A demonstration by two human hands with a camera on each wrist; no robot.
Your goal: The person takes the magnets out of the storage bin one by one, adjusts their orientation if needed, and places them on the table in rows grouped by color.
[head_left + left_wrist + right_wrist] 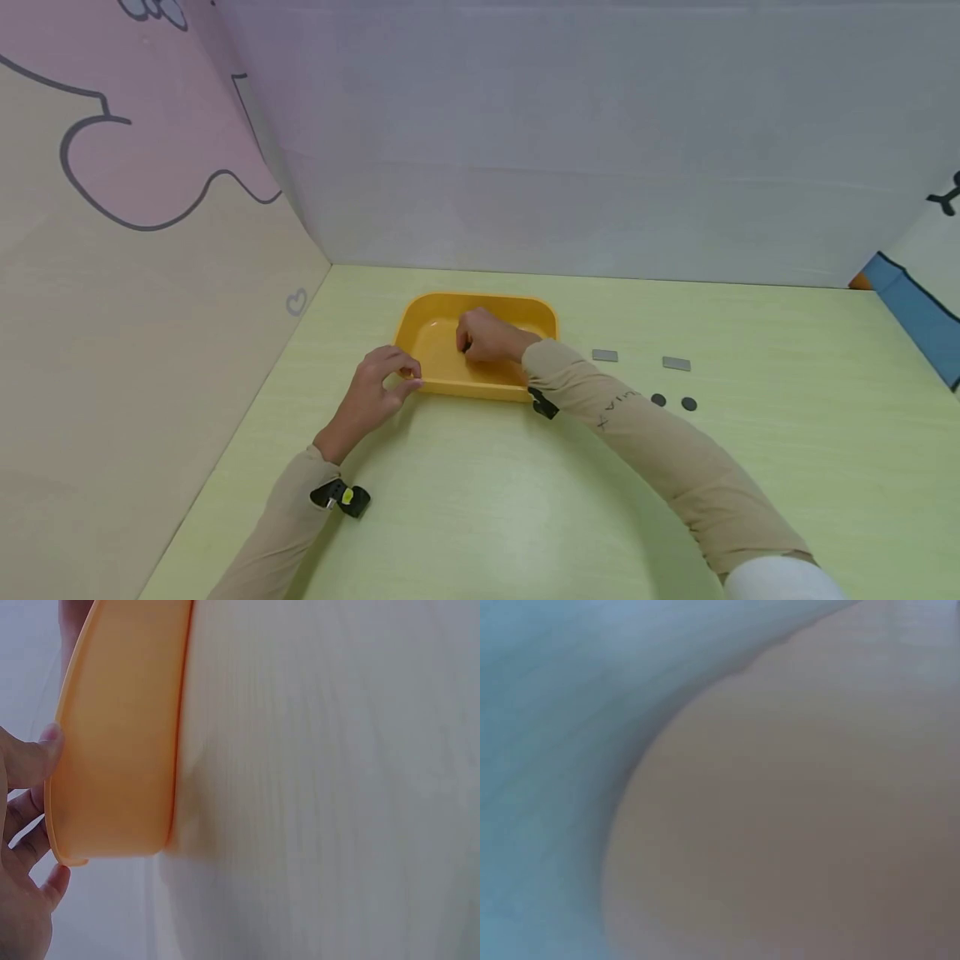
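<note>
While the left hand (378, 385) pinches the yellow tray's (431, 329) near-left rim, apparently steadying it, the right hand (483, 335) curls inside at frame centre. Whether it grips anything cannot be told.

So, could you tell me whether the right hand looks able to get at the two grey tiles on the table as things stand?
Probably yes. The right hand is over the yellow tray, and the grey tiles lie in the open on the table to its right, with nothing between.

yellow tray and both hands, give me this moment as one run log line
left hand: thumb on yellow tray near corner | right hand: fingers curled inside tray, contents hidden | table: two grey tiles, two dark discs right of tray
</note>
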